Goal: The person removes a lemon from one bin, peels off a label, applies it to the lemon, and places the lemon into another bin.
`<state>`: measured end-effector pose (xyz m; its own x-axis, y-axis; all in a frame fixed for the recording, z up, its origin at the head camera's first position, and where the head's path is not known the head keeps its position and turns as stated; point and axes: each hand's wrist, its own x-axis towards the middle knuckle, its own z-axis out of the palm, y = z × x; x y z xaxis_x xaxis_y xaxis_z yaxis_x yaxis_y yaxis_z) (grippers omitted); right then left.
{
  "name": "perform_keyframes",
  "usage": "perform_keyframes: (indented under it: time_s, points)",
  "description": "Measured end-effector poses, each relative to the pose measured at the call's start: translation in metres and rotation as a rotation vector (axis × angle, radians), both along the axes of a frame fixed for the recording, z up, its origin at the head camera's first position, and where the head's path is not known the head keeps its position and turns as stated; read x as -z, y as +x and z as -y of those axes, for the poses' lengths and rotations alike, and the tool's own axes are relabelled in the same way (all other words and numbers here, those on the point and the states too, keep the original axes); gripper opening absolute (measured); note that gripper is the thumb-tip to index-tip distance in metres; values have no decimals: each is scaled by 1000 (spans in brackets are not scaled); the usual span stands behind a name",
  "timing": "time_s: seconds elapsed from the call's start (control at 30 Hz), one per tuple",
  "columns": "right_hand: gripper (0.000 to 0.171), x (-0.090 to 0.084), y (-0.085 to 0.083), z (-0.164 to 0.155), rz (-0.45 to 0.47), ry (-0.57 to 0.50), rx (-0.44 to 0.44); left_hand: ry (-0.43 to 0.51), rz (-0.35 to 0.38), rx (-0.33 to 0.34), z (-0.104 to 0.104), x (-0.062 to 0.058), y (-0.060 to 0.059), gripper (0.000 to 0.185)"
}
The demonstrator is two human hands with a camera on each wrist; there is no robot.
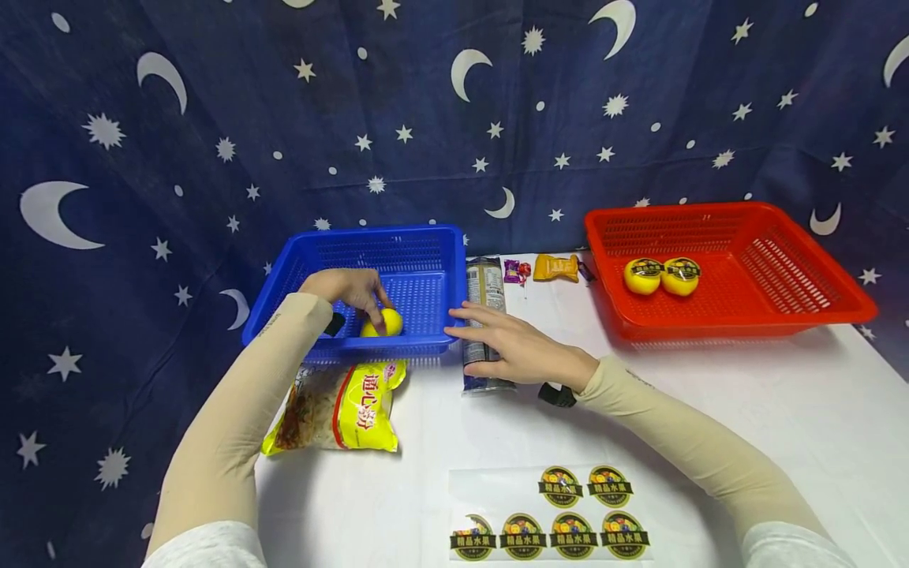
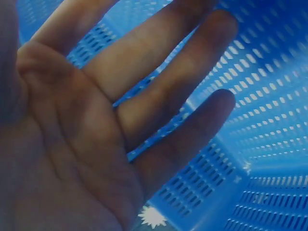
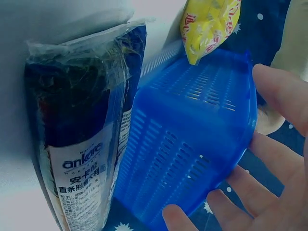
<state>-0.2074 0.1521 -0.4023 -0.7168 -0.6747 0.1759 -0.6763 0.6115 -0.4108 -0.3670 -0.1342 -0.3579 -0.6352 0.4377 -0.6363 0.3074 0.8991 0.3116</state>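
Reaching down into the blue basket, my left hand has thumb and finger around a yellow lemon near the basket's front wall. In the left wrist view the other fingers are spread over the perforated plastic, and the lemon is out of sight. My right hand has its fingers extended, the tips at the right rim of the same basket. Beneath that hand lies a long clear-and-blue pasta packet, whose printed label shows in the right wrist view.
A yellow food bag lies in front of the blue basket. At right, a red basket holds two stickered lemons. Small wrapped sweets lie along the back. A sheet of round fruit stickers lies at the front.
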Motion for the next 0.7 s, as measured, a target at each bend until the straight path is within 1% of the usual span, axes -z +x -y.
perform_keyframes:
  time_s: [0.13,0.23,0.3,0.37,0.47,0.53,0.57,0.63,0.7]
  points:
    - [65,2,1,0,0,-9,5,81,-57,5,1,-11,1,60]
    - [66,3,3,-3,6,-19,28,169,-119,19,1,-23,5,62]
    - [67,4,6,-7,25,-40,54,227,-175,37,0,-33,10,62]
    - [68,4,10,-13,42,-69,86,284,-238,65,-4,-43,20,61]
    - [68,5,18,-22,67,-138,122,372,-355,130,-10,-54,41,60]
    - [66,5,25,-28,77,-187,141,418,-450,168,-15,-58,60,61]
    - [65,5,29,-31,86,-216,144,440,-502,183,-18,-58,70,61]
    - [63,5,39,-35,116,-274,143,488,-601,213,-25,-53,94,61]
    - [60,5,50,-40,150,-320,139,538,-681,233,-33,-41,119,61]
